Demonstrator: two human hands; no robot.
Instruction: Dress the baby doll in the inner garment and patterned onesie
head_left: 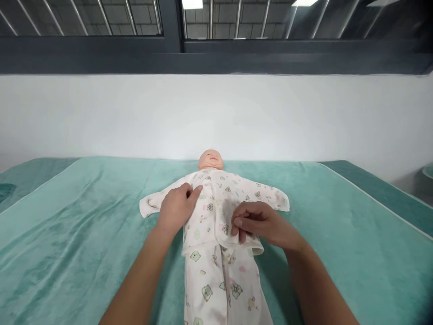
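A baby doll (210,159) lies on its back on a teal blanket (77,225), its head toward the far wall. It wears a white printed jacket (230,187) and matching trousers (219,284). My left hand (177,206) rests flat on the doll's chest at the jacket's left side, fingers stretched out. My right hand (260,223) is curled at the jacket's lower hem near the waist, with fingers and thumb pinching the fabric edge.
The blanket covers a wide bed or table reaching to a white wall (216,113). A dark window frame (216,54) runs above it. A darker teal strip (382,189) borders the right side.
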